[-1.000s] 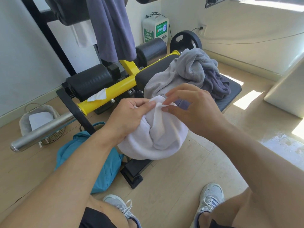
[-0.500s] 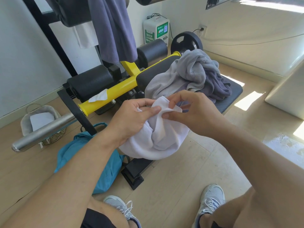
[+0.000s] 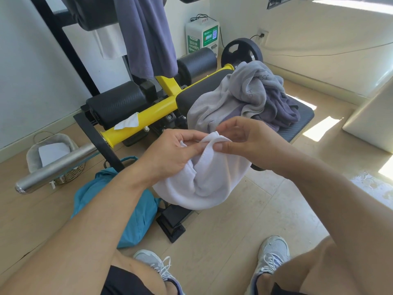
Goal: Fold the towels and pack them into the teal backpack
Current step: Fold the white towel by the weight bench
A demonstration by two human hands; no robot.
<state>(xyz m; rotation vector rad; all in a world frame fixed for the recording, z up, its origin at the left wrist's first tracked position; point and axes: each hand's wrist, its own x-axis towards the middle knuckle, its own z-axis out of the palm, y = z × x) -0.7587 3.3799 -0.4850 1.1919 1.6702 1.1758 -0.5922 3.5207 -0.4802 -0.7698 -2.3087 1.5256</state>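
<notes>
Here, what I see through the head camera:
White towel (image 3: 204, 179): bunched and hanging between my two hands, in the air in front of the bench, above the floor.
Left hand (image 3: 170, 152): fingers curled, thumb and fingers gripping the towel's top edge on its left side.
Right hand (image 3: 244, 141): thumb pressed against the towel's raised corner, pinching it; the other fingers arch loosely above.
Grey towel (image 3: 240, 92): crumpled on the bench pad (image 3: 297, 126), lying over a darker purple-grey towel (image 3: 282, 109).
Teal backpack (image 3: 136, 211): slumped on the floor beside the bench's foot, under my left forearm; I cannot tell whether it is open.
Hanging towel (image 3: 146, 35): purple-grey, draped from the rack behind.
Basket (image 3: 53, 154): on the floor at left, behind the steel bar (image 3: 57, 167).
</notes>
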